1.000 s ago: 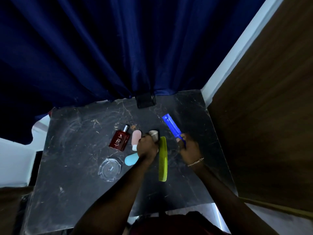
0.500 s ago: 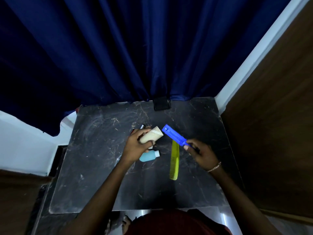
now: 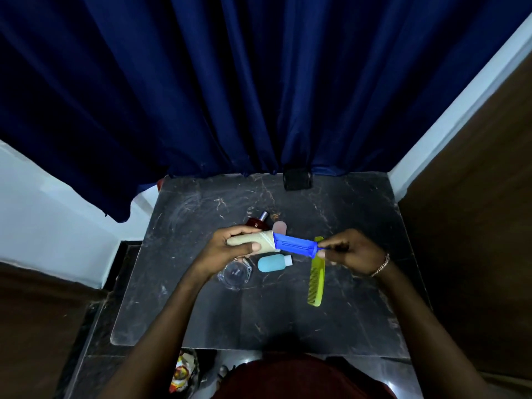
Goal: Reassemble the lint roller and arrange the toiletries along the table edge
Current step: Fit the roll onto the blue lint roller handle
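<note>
Two hands, both engaged, held above the middle of the surface [image 3: 288, 318].

Left hand [image 3: 227, 249]: fingers and thumb curled round the beige sticky roll [image 3: 260, 241], which lies left to right.

Right hand [image 3: 351, 251]: fingertips pinching the thin right end of the blue roller handle [image 3: 296, 247]. The handle's wide cage end meets the roll's open mouth; how far it has entered cannot be told.

Step in hand, as judged: seating the roll on the handle. Keep both axes in one line and push straight along it. Grip the tube lightly so it does not crush. A hold further up the handle would likely steady the push.

Lying on the surface below the hands, clustered at centre, none at an edge:
- red perfume bottle [image 3: 257, 223]
- pink tube [image 3: 279, 226]
- pale blue bottle [image 3: 273, 262]
- clear glass dish [image 3: 234, 274]
- yellow-green comb [image 3: 316, 277]

Open room: a broad bare strip along the near edge, with more to the left and right. The far edge carries a black clip [image 3: 297, 180] under the blue curtain [image 3: 259, 82].
</note>
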The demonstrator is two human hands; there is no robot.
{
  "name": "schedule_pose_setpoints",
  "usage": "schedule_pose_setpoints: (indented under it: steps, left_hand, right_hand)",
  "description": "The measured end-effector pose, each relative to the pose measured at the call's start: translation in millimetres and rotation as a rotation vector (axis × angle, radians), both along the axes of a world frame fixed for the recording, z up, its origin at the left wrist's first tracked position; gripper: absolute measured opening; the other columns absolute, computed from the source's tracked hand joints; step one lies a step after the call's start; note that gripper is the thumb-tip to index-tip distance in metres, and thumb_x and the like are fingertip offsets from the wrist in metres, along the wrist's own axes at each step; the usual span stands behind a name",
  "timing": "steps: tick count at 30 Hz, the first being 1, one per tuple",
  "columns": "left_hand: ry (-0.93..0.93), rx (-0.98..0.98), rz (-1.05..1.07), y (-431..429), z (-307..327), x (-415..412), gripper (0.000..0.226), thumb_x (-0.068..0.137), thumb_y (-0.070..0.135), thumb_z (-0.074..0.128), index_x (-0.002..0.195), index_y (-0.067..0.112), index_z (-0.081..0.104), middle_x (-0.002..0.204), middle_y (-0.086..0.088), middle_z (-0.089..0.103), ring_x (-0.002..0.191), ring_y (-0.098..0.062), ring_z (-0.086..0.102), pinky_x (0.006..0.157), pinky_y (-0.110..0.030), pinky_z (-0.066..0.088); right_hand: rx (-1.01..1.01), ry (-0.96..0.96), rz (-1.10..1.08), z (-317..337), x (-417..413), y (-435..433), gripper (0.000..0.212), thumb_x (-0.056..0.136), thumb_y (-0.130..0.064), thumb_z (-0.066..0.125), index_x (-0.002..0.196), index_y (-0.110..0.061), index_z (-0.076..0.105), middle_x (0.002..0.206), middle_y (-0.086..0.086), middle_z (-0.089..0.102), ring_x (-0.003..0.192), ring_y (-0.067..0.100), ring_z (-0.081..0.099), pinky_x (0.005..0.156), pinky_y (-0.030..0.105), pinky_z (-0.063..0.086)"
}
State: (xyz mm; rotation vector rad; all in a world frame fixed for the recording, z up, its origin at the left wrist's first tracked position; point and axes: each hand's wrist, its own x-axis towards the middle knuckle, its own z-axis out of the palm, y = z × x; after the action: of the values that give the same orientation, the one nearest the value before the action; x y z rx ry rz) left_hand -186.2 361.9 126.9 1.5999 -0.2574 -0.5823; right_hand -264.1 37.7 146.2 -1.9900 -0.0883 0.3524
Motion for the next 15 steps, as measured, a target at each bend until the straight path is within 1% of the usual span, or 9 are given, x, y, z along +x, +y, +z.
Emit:
schedule_pose_setpoints:
  steps: [3,4,6,7,8,10,11,12,15]
  left_hand:
    - [-0.015,0.019,-0.016,1.2,4.4,-1.2,0.043,0.073,0.032,0.089,0.112,0.019,0.079,0.099,-0.002,0.080,0.078,-0.005,0.073,0.059,-0.014,0.054]
    - [-0.022,0.028,-0.022,1.6,5.9,-1.8,0.045,0.071,0.038,0.090,0.112,0.021,0.079,0.097,-0.002,0.080,0.077,-0.005,0.072,0.057,-0.015,0.053]
    - [-0.031,0.048,-0.027,2.4,7.0,-2.2,0.049,0.068,0.048,0.090,0.111,0.025,0.079,0.098,-0.005,0.080,0.078,-0.013,0.070,0.055,-0.021,0.052]
    - [-0.036,0.053,-0.028,2.4,7.2,-2.5,0.047,0.069,0.048,0.089,0.110,0.026,0.079,0.099,-0.006,0.079,0.078,-0.017,0.069,0.055,-0.023,0.052]
    - [-0.042,0.054,-0.028,2.3,7.1,-3.1,0.044,0.071,0.046,0.088,0.109,0.026,0.080,0.098,-0.007,0.079,0.076,-0.019,0.067,0.054,-0.024,0.051]
    - [-0.051,0.052,-0.007,2.5,6.7,-4.2,0.037,0.074,0.041,0.084,0.107,0.024,0.080,0.095,-0.009,0.079,0.072,-0.020,0.064,0.050,-0.023,0.048]
    - [-0.053,0.053,0.011,2.7,7.2,-5.5,0.035,0.074,0.041,0.083,0.105,0.024,0.081,0.095,-0.009,0.079,0.072,-0.020,0.064,0.049,-0.023,0.047]
    - [-0.053,0.055,0.028,2.7,7.9,-7.0,0.034,0.074,0.041,0.082,0.104,0.025,0.081,0.095,-0.009,0.079,0.073,-0.019,0.065,0.050,-0.023,0.046]
    - [-0.040,0.038,0.014,-6.5,10.8,-13.7,0.034,0.076,0.037,0.081,0.105,0.020,0.081,0.092,-0.003,0.079,0.071,-0.007,0.068,0.051,-0.019,0.048]
  right_hand:
    - [-0.090,-0.014,0.080,9.1,5.5,3.5,0.016,0.086,-0.009,0.074,0.101,-0.014,0.080,0.063,-0.019,0.071,0.061,-0.010,0.057,0.061,0.013,0.047]
    - [-0.123,-0.026,0.101,12.1,6.9,4.4,0.017,0.086,-0.009,0.074,0.102,-0.012,0.080,0.064,-0.022,0.071,0.059,-0.011,0.058,0.060,0.012,0.047]
    - [-0.163,-0.045,0.134,16.8,9.0,6.6,0.017,0.086,-0.009,0.074,0.102,-0.012,0.080,0.065,-0.024,0.071,0.058,-0.010,0.060,0.059,0.009,0.046]
    - [-0.176,-0.054,0.150,18.8,9.6,8.4,0.016,0.086,-0.010,0.074,0.101,-0.012,0.080,0.064,-0.024,0.071,0.056,-0.010,0.059,0.058,0.008,0.045]
    - [-0.185,-0.062,0.161,20.6,10.2,10.1,0.015,0.086,-0.010,0.074,0.099,-0.012,0.080,0.063,-0.019,0.071,0.055,-0.010,0.057,0.057,0.008,0.044]
    - [-0.198,-0.068,0.171,24.6,11.5,12.7,0.013,0.085,-0.010,0.075,0.097,-0.011,0.081,0.065,0.000,0.072,0.055,-0.006,0.053,0.058,0.016,0.045]
    - [-0.204,-0.068,0.173,26.2,11.9,14.0,0.013,0.085,-0.011,0.075,0.096,-0.010,0.081,0.067,0.007,0.070,0.055,-0.005,0.052,0.059,0.020,0.045]
    - [-0.205,-0.067,0.172,27.1,12.3,15.8,0.012,0.085,-0.012,0.075,0.096,-0.011,0.080,0.066,0.006,0.070,0.054,-0.005,0.051,0.059,0.020,0.045]
    - [-0.207,-0.094,0.199,29.9,12.3,31.7,0.012,0.086,-0.017,0.075,0.097,-0.015,0.080,0.059,-0.023,0.066,0.053,-0.011,0.056,0.058,0.006,0.041]
